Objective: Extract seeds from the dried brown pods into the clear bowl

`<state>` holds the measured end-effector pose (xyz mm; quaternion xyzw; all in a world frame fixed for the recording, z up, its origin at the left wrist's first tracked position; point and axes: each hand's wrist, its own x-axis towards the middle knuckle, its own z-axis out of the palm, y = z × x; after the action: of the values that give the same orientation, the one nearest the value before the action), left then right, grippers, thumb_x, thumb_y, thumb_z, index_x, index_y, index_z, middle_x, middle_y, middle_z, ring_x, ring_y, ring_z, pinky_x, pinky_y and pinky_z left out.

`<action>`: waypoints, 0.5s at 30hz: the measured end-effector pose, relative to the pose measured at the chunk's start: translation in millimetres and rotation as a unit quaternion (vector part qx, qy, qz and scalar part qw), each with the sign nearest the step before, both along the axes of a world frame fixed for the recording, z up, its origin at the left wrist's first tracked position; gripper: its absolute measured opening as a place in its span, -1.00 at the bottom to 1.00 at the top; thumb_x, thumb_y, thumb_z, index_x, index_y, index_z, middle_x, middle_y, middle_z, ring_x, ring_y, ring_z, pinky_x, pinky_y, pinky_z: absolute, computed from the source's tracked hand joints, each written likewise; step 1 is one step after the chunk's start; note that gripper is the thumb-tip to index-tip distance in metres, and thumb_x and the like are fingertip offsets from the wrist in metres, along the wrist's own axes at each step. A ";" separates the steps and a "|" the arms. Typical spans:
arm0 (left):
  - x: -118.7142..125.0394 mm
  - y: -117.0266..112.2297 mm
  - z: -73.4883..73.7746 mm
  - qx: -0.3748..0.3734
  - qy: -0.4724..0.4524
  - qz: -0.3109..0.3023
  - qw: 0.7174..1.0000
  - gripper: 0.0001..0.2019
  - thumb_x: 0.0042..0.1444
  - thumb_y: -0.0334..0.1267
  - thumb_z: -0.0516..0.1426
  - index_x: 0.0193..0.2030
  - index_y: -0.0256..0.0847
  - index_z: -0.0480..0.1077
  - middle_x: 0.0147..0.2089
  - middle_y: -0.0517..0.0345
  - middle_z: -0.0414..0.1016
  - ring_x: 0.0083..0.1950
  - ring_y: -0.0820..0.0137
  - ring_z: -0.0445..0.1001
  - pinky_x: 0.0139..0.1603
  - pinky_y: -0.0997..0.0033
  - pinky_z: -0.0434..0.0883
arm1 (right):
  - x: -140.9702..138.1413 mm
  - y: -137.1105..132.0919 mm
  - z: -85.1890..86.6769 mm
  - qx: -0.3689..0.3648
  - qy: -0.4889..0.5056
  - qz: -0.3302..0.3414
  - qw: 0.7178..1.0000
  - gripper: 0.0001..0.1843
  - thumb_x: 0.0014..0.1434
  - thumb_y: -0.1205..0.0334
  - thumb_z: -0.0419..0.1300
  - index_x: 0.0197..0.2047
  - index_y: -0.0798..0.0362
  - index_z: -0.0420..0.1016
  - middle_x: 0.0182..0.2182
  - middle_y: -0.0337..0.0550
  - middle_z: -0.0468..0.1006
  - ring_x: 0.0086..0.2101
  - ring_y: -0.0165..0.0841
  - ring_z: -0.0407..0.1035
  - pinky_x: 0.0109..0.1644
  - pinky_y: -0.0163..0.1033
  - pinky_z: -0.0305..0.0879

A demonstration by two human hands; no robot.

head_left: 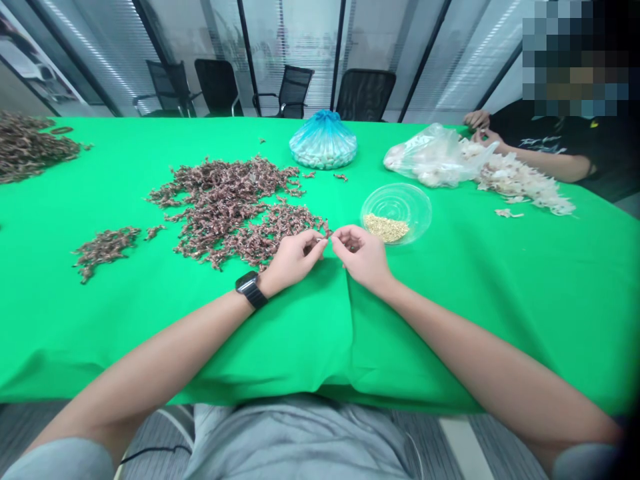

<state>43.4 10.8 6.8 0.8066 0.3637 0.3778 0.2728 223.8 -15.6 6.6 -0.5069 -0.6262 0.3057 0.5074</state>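
Note:
My left hand (296, 257), with a black watch (251, 289) on its wrist, is closed in a pinch at the near right edge of a heap of small dried brown twisted pieces (225, 207). Almost touching its fingertips, my right hand (364, 257) pinches as well. Something tiny and brownish seems to lie between the two pinches, too small to name. Just beyond my right hand stands a clear round plastic dish (417, 207) with pale yellow bits (386, 229) in it. A smaller cluster of the brown pieces (107, 248) lies to the left.
A tied blue bag of whitish lumps (323, 143) stands at the back. Right of it are a clear plastic bag (427, 159) and pale papery peelings (525, 177), where another person's hands (485, 132) work. Another brown heap (30, 147) lies far left on the green cloth (450, 300).

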 end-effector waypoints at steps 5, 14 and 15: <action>0.3 -0.9 -0.6 0.009 0.003 -0.006 1.000 -0.73 0.38 -0.10 0.07 -0.19 -0.22 0.49 -0.41 0.23 0.58 -0.44 0.48 0.45 -0.34 0.48 0.33 | 1.2 0.4 -0.8 0.024 -0.040 -0.002 0.999 -0.85 0.23 0.12 0.24 -0.26 0.02 0.54 -0.43 -0.19 0.56 -0.51 -0.41 0.32 -0.44 -0.29 0.22; -0.6 -0.3 -1.9 0.008 0.011 -0.011 1.000 -0.72 0.38 -0.09 0.07 -0.20 -0.22 0.49 -0.41 0.23 0.57 -0.44 0.48 0.44 -0.34 0.49 0.31 | 1.8 2.8 -4.2 0.059 -0.065 -0.006 0.996 -0.85 0.24 0.16 0.23 -0.26 0.06 0.53 -0.45 -0.20 0.56 -0.53 -0.44 0.31 -0.45 -0.31 0.21; -0.6 -0.2 -2.1 0.008 0.012 -0.012 1.000 -0.72 0.38 -0.08 0.07 -0.21 -0.22 0.49 -0.41 0.23 0.57 -0.44 0.48 0.44 -0.34 0.49 0.31 | 1.9 3.0 -4.5 0.062 -0.071 -0.005 0.996 -0.85 0.24 0.16 0.22 -0.26 0.06 0.53 -0.44 -0.19 0.56 -0.53 -0.45 0.31 -0.45 -0.31 0.21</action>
<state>42.8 10.6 4.7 0.8173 0.3544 0.3681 0.2662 225.7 -12.6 2.1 -0.4984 -0.6757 0.2269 0.4935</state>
